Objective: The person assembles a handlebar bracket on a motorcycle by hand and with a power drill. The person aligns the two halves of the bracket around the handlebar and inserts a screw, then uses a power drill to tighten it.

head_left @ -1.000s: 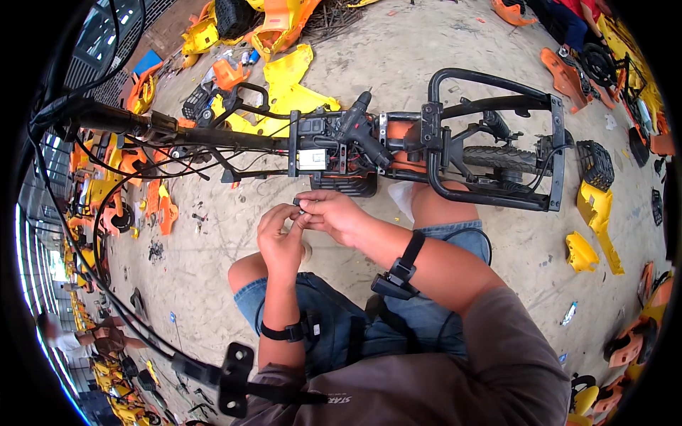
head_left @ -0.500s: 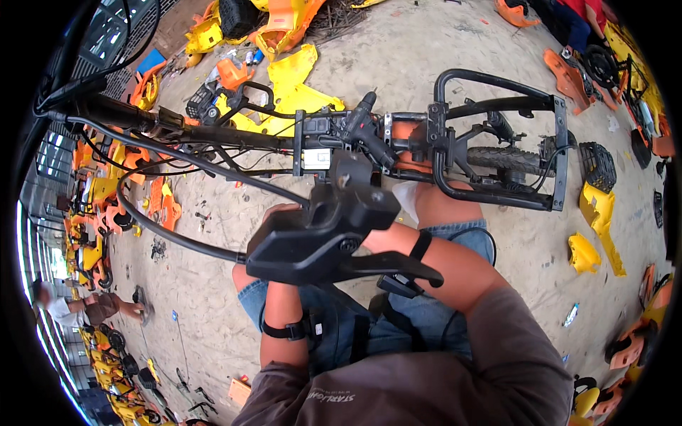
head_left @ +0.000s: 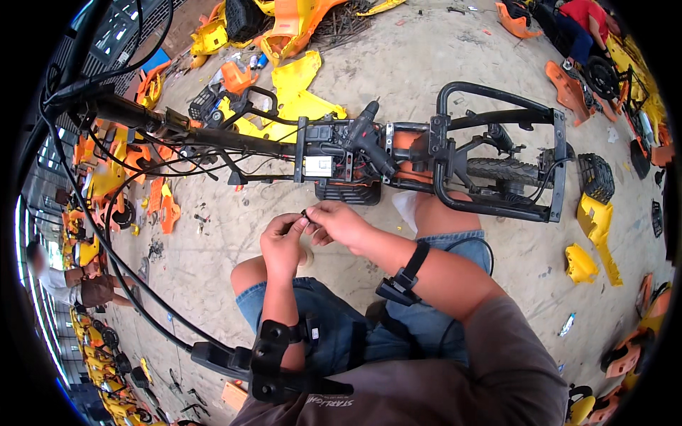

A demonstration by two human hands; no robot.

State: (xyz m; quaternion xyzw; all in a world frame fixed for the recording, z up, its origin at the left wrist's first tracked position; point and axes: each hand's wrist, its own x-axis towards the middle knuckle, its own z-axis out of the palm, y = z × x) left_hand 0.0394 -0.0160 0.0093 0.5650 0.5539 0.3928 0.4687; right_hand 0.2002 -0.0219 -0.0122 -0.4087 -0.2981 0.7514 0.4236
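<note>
My left hand point(head_left: 283, 245) and my right hand point(head_left: 341, 224) meet in front of my knees and pinch a small dark part point(head_left: 305, 213) between their fingertips. Both wrists carry black straps. Just beyond the hands lies a stripped black scooter frame point(head_left: 440, 170) on its side, with a white label box point(head_left: 317, 166), an orange-edged battery bay and a rear wheel point(head_left: 504, 170). A black cordless drill point(head_left: 369, 135) rests on the frame.
Yellow and orange plastic body panels point(head_left: 298, 85) litter the sandy ground. A black handlebar with cables point(head_left: 128, 117) stretches left. Another person point(head_left: 67, 280) sits at the left edge, one more point(head_left: 582, 21) at the top right. Yellow fragments point(head_left: 593, 234) lie at the right.
Half a second ago a black device passed in front of my hands and hid them; now it hangs low near my left wrist. Both hands again hold the small part together, as one second ago.
</note>
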